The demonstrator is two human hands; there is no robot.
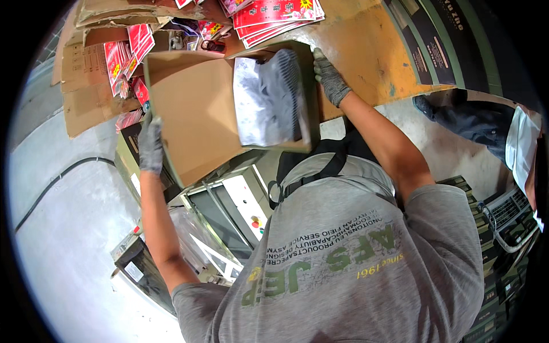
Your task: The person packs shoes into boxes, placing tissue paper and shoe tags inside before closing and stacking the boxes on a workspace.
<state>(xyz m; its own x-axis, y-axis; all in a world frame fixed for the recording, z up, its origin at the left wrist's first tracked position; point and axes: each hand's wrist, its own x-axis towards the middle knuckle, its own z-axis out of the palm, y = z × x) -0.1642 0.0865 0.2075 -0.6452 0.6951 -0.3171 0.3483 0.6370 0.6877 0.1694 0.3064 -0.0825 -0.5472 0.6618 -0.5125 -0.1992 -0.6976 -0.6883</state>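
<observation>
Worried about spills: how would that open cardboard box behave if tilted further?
The cardboard box looks stiff but thin-walled, so probably light. The silver bag inside seems loose and smooth, likely to slide. Left hand and right hand grip opposite edges.

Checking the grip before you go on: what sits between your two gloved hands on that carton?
In the head view, the open cardboard box spans left hand to right hand, with a silvery plastic-wrapped item inside.

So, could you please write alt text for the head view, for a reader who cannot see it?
A person's gloved left hand and right hand grip opposite edges of an open cardboard box holding a silver-grey bag. Red printed packets and flattened cardboard lie beyond it.
</observation>
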